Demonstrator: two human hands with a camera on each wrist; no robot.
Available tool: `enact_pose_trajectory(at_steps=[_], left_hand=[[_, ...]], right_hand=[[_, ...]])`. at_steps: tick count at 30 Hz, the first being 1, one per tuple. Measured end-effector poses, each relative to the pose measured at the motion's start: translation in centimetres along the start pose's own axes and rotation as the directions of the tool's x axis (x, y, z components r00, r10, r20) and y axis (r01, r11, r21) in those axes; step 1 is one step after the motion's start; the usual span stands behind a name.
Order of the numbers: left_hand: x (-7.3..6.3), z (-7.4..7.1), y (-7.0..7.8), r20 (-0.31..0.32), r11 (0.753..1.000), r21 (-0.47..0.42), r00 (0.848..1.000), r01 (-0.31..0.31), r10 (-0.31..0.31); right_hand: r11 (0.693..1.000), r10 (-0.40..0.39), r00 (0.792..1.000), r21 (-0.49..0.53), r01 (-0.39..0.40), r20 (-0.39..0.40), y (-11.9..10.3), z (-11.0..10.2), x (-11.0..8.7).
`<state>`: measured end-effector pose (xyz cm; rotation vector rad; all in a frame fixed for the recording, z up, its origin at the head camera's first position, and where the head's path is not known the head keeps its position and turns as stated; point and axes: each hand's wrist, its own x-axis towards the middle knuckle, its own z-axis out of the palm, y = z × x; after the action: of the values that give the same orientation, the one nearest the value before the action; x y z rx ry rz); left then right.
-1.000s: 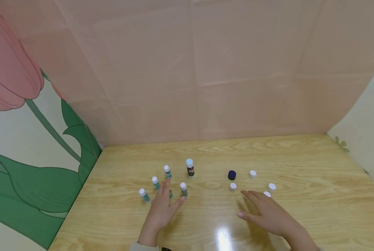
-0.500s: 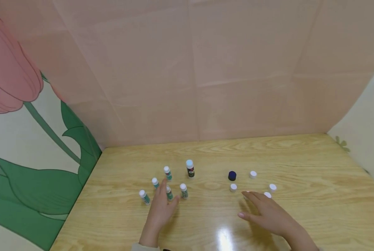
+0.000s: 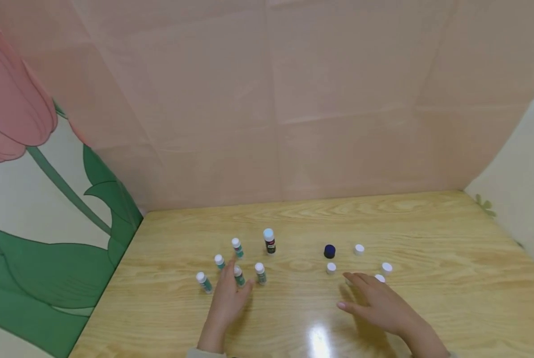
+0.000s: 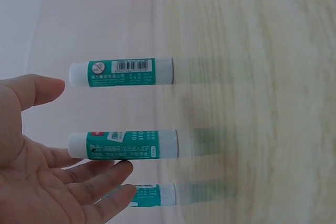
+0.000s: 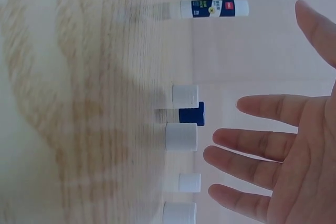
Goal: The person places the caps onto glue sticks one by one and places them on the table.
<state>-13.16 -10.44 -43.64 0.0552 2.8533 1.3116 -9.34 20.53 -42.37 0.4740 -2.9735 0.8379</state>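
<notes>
My left hand (image 3: 226, 298) is among several upright green glue sticks with white caps. Its fingers and thumb are spread, holding nothing. One glue stick (image 3: 239, 277) stands between thumb and fingers; in the left wrist view that glue stick (image 4: 126, 145) overlaps the index finger, and contact is unclear. Just right of the thumb stands another glue stick (image 3: 260, 273). My right hand (image 3: 379, 306) hovers with fingers extended beside several loose caps. A white cap (image 3: 331, 268) and a dark blue cap (image 3: 329, 251) lie beyond its fingertips; another cap is mostly hidden under them.
A larger black-labelled glue stick (image 3: 270, 241) stands at the back of the group. More white caps lie to the right, one cap (image 3: 387, 268) past the right hand. The wooden table (image 3: 450, 238) ends at a pink cloth backdrop (image 3: 338, 99).
My left hand has shifted slightly left, its thumb drawing away from the front right glue stick, so the middle glue stick shows more. The right hand stays nearly still.
</notes>
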Motion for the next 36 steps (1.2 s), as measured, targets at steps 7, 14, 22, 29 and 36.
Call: enact_pose_trajectory(at_steps=[7, 14, 22, 29, 36], left_hand=[[0.1, 0.2, -0.3, -0.028, 1.000, -0.022, 0.999, -0.017, 0.016], [0.2, 0.4, -0.5, -0.078, 0.999, -0.035, 0.997, -0.023, 0.020], [0.3, 0.6, -0.8, -0.091, 0.998, -0.036, 0.995, -0.042, 0.039], [0.2, 0.6, -0.8, -0.096, 0.998, -0.033, 0.994, -0.051, 0.048], [0.1, 0.7, -0.8, -0.098, 0.998, -0.003, 0.993, -0.063, 0.063]], right_hand=[[0.999, -0.034, 0.999, -0.027, 0.034, -0.029, 0.5, 0.4, 0.3], [0.999, -0.028, 0.999, -0.022, 0.028, -0.025, 1.0, 0.8, 0.5], [0.999, -0.013, 1.000, -0.033, 0.012, -0.027, 1.4, 0.9, 0.7], [0.999, 0.001, 1.000, -0.043, -0.001, -0.013, 1.6, 1.0, 0.9], [0.999, 0.003, 1.000, -0.038, -0.002, 0.009, 1.9, 1.2, 1.1]])
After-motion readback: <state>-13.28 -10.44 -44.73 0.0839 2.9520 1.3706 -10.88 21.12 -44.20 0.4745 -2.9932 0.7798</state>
